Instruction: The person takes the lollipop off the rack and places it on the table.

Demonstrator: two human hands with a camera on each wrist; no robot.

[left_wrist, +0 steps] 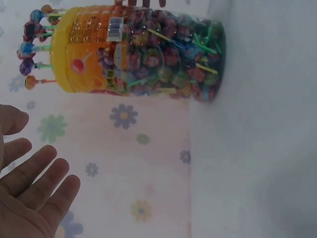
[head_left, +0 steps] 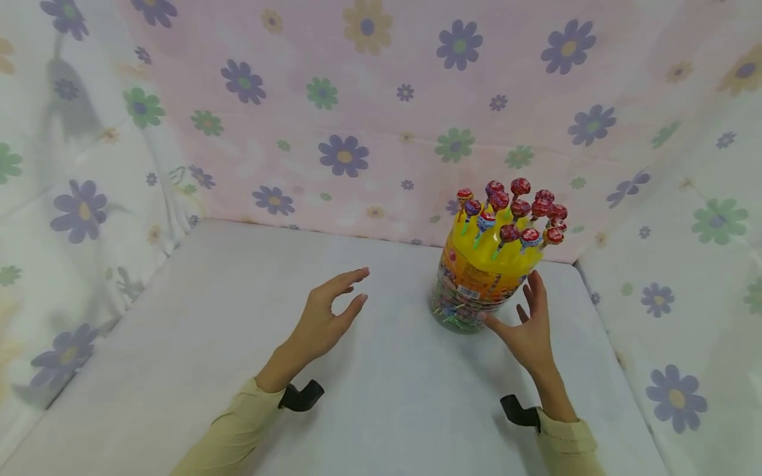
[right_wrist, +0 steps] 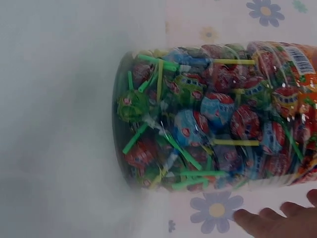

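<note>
A clear plastic jar (head_left: 458, 301) full of wrapped lollipops stands upright on the white table, with an orange label and a yellow lid (head_left: 503, 254). Several lollipops (head_left: 520, 208) stick up out of the lid on their sticks. My right hand (head_left: 530, 330) is at the jar's right side, thumb toward its front and fingers spread along its side. In the right wrist view, those fingers (right_wrist: 277, 218) show beside the jar wall. To the left of the jar, my left hand (head_left: 321, 324) hovers over the table, fingers apart and holding nothing; its palm shows in the left wrist view.
The white table (head_left: 238, 330) is bordered by a pink flowered cloth (head_left: 381, 119) behind and pale flowered cloths on both sides. The jar stands near the table's back right, close to the rear cloth. Black wrist mounts (head_left: 302, 396) sit at both cuffs.
</note>
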